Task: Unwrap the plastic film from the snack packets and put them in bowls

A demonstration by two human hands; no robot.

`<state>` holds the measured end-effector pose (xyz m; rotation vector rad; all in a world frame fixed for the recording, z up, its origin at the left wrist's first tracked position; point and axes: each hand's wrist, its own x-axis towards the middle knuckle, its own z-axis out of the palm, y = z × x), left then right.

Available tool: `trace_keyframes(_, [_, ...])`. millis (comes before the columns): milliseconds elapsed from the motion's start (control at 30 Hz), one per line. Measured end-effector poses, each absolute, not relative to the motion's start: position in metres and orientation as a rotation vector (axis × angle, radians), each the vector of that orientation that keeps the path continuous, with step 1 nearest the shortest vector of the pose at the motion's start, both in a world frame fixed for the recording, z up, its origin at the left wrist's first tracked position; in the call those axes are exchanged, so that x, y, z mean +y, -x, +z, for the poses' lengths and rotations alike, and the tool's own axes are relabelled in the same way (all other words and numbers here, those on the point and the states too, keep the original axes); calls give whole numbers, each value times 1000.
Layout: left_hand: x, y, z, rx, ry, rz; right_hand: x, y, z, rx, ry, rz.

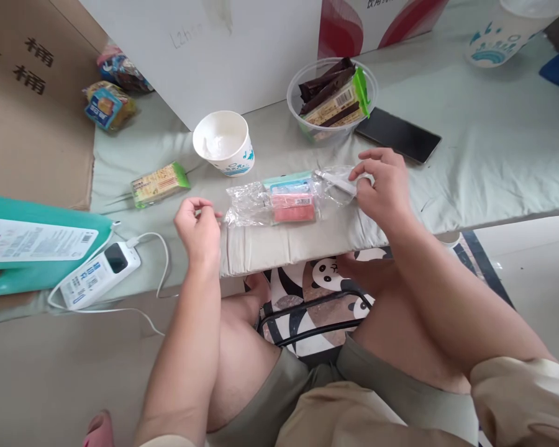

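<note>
A clear plastic wrapper (pixel 248 205) with pink and blue packets (pixel 293 207) inside lies near the front edge of the cloth-covered surface. Just left of it is my left hand (pixel 199 226), its fingers curled together; whether anything is between them is too small to tell. At the wrapper's right end my right hand (pixel 381 183) has its fingers apart, the fingertips near a white strip (pixel 336 183) and the clear film. A white paper cup (pixel 223 143) stands behind the wrapper. To the left lies a snack packet with a green end (pixel 161 184).
A clear bowl (pixel 294 102) of wrapped snacks and a black phone (pixel 399 135) sit behind my right hand. A power strip (pixel 101 275) with white cables, a teal container (pixel 37 248) and large boxes stand around. Another cup (pixel 498 37) is back right.
</note>
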<state>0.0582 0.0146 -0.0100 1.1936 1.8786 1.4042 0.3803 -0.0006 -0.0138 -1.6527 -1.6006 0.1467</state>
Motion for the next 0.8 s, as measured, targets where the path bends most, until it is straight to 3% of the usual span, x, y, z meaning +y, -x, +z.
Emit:
trace_keyframes(100, [10, -65, -10, 1725, -1714, 1402, -9, -370, -4, -1717, 1501, 97])
trace_keyframes(200, [4, -75, -11, 1552, -2207, 1117, -17, -352, 3, -1963, 1352, 140])
trace_keyframes(300, [0, -79, -12, 1496, -2388, 1001, -24, -340, 5, -2097, 1364, 161])
trace_keyframes(400, [-7, -78, -5, 1416, -2473, 1122, -31, -341, 10, -2104, 1294, 245])
trace_keyframes(567, [-28, -76, 17, 1193, -2474, 1097, -40, -349, 23, -2324, 1083, 774])
trace_keyframes(667, [-37, -74, 25, 1165, -2192, 653, -39, -347, 26, -2456, 1195, 1044])
trace_keyframes(733, [-40, -72, 28, 1149, -1935, 301, -37, -345, 26, -2420, 1375, 998])
trace_keyframes(800, [-38, -70, 29, 1213, -1839, 233, -35, -343, 23, -2280, 1569, 822])
